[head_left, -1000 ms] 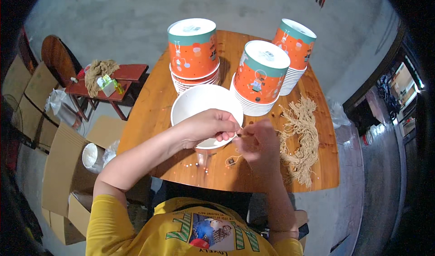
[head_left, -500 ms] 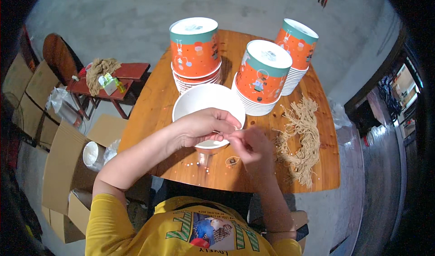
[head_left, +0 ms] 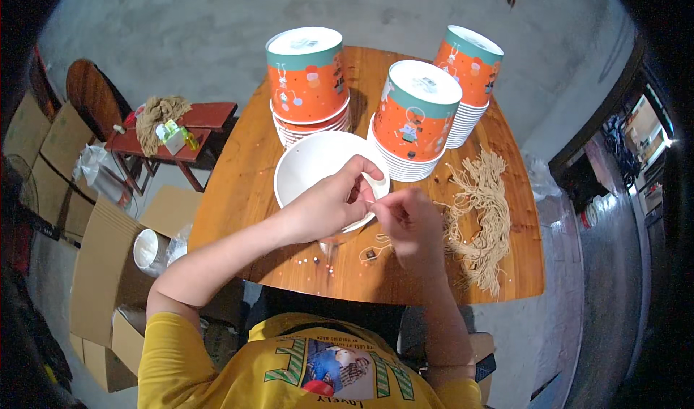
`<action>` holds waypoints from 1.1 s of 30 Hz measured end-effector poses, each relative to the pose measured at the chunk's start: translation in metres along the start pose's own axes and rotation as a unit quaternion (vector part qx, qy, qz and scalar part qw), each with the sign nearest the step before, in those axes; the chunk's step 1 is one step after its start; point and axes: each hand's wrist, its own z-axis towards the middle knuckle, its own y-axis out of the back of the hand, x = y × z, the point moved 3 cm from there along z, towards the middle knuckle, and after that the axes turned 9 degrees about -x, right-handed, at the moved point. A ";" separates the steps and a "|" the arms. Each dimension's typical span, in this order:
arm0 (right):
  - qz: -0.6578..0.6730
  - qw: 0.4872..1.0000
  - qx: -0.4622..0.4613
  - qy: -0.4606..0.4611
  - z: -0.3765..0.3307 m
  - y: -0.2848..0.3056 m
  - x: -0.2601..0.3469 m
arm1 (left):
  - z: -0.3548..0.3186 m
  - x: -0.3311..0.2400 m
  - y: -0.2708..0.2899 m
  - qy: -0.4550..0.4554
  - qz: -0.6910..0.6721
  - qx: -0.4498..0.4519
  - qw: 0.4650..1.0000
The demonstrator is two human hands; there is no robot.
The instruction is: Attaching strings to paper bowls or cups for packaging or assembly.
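Note:
A white paper bucket [head_left: 300, 167] stands on its base near the table's front, its mouth facing up. My left hand [head_left: 334, 203] is over its near right rim, thumb and fingers curled in a pinch. Close beside it my right hand [head_left: 410, 228] pinches too. A thin pale cord shows faintly between the fingertips of both hands; its ends are hidden. Below my right hand a loop of tan cord [head_left: 383, 243] lies on the wood with a small dark piece [head_left: 371, 253]. Several tiny white and dark beads [head_left: 315, 261] are scattered in front of the bucket.
Stacks of orange and green buckets stand upside down at the back left [head_left: 307, 83], middle [head_left: 416, 120] and back right [head_left: 471, 65] of the wooden table [head_left: 246, 214]. A tan cord bundle [head_left: 481, 228] lies at right. Cardboard boxes [head_left: 105, 271] and a red bench [head_left: 213, 116] are left.
My left hand has turned, its fingers lifting and curling back. My right hand stays near it, slightly lower. More of the tan cord loop shows on the table.

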 end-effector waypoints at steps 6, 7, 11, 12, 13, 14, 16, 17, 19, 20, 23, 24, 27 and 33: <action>-0.015 0.999 0.007 0.031 0.000 0.000 0.004 | 0.001 0.006 0.000 -0.030 0.028 0.003 0.999; -0.025 0.999 0.004 0.039 0.000 -0.001 0.005 | 0.001 0.007 0.000 -0.035 0.050 0.003 0.998; -0.031 0.998 -0.008 0.058 -0.001 -0.001 0.005 | 0.000 -0.003 0.000 -0.066 0.141 -0.004 0.988; -0.031 0.998 -0.008 0.058 -0.002 -0.001 0.005 | -0.001 -0.004 0.000 -0.072 0.159 -0.021 0.984; -0.033 0.998 -0.009 0.051 -0.003 -0.002 0.005 | -0.002 -0.004 0.000 -0.077 0.179 -0.039 0.980; -0.034 0.998 -0.010 0.043 -0.005 -0.003 0.005 | -0.003 -0.003 -0.001 -0.077 0.179 -0.040 0.980; -0.047 0.997 -0.021 0.058 -0.006 -0.004 0.006 | -0.004 -0.002 -0.003 -0.139 0.192 -0.082 0.968; -0.060 0.995 -0.032 0.072 -0.007 -0.004 0.007 | -0.006 -0.002 -0.005 -0.139 0.191 -0.082 0.968; -0.064 0.993 -0.044 0.086 -0.009 -0.005 0.008 | -0.009 -0.003 -0.007 -0.137 0.210 -0.122 0.960; -0.068 0.991 -0.054 0.101 -0.010 -0.006 0.009 | -0.010 -0.004 -0.007 -0.137 0.210 -0.122 0.960; -0.091 0.988 -0.061 0.108 -0.011 -0.006 0.013 | -0.011 -0.003 -0.006 -0.132 0.236 -0.123 0.955; -0.091 0.988 -0.061 0.108 -0.011 -0.007 0.012 | -0.010 0.001 -0.006 -0.081 0.184 -0.112 0.973; -0.115 0.975 -0.082 0.173 -0.013 -0.008 0.007 | -0.008 0.003 -0.005 -0.026 0.132 -0.094 0.987; -0.117 0.973 -0.090 0.179 -0.014 -0.009 0.008 | -0.004 0.017 -0.004 0.017 0.042 -0.064 0.997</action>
